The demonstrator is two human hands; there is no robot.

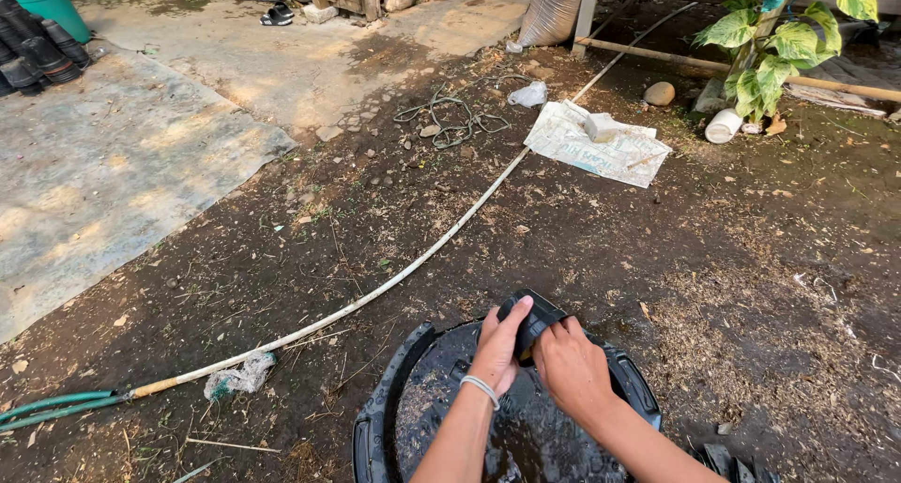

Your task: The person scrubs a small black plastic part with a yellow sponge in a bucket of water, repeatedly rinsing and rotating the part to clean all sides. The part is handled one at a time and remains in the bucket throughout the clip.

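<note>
While both hands meet over a large round black tub (394, 389) at the bottom of the view, they share one small black plastic pot (531, 320). Left hand (498, 349): grip closed on the pot's near side, thumb laid over its top edge; a pale band (481, 386) circles the wrist. Right hand (571, 366): fingers curled shut on the pot's right side, just beside the left hand. The pot sits tilted above the tub's far rim. Inside the tub lies dark, wet-looking material with lighter flecks; what it is cannot be told.

Surroundings: bare dark soil (657, 248) with scattered dry litter. A long pale hose (413, 262) runs diagonally from lower left to upper right, joined at its lower end to a green hose (56, 406). A crumpled scrap (242, 375) lies beside that join. Farther off, a printed sack (601, 145) is spread flat on the ground, near a coil of cord (455, 117). A variegated leafy plant (779, 42) stands at upper right; stacked black pots (33, 46) and a teal bucket (52, 2) at upper left, beside a grey ground sheet (113, 173).
</note>
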